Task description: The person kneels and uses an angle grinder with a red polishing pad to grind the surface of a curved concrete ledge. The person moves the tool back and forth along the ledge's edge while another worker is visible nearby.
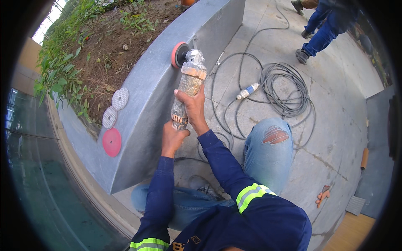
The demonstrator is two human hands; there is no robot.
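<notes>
Here, both hands wrapped around a dust-covered grey angle grinder (187, 90): right hand (193, 106) closed on the middle of the body, left hand (172, 137) closed on the rear end. Pink round pad (176, 54) pressed against the sloped face of the grey stone planter wall (146, 108). On the wall top, two white perforated discs (114, 108) and one pink disc (112, 142). On the paved floor, coiled grey cable (284, 90).
</notes>
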